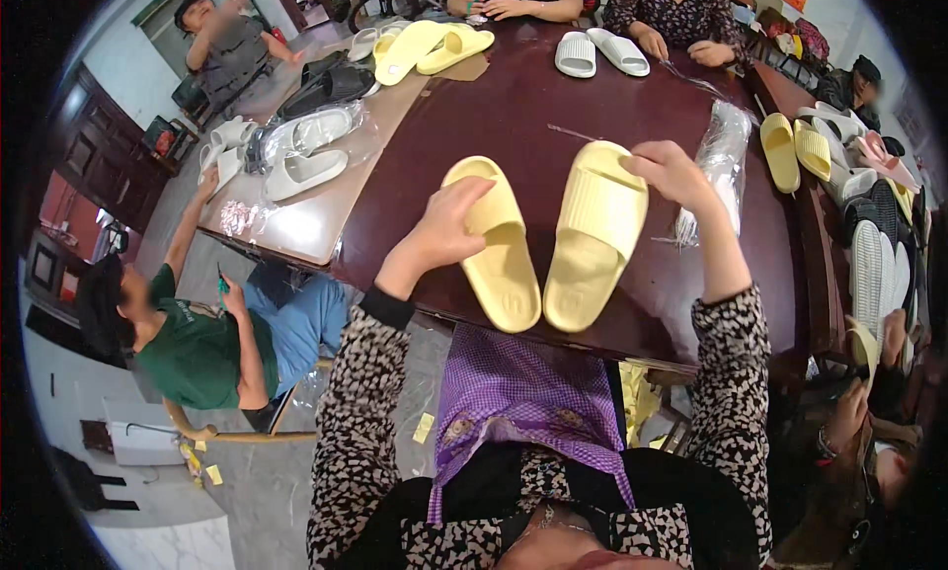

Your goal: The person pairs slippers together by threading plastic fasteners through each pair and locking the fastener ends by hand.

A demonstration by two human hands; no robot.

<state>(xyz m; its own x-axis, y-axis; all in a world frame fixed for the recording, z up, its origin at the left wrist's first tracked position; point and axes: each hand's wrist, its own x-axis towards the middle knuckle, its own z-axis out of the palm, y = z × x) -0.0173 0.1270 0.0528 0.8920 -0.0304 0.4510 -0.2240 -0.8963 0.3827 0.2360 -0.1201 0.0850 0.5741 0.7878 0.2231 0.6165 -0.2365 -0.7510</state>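
Observation:
Two pale yellow slippers lie side by side on the dark red table in front of me, heels toward me. My left hand is closed around the outer side of the left slipper, with fingers over its ribbed strap. My right hand grips the right slipper at the outer edge near its toe. Some fingertips of both hands are hidden. A thin clear strip lies just beyond the slippers. Right of my right hand sits a bundle of clear and white plastic strips.
White slippers, black ones and more yellow ones cover the left side table. A grey-white pair stands at the far edge. Many slippers fill the right side. Co-workers sit around, one in a green shirt at left.

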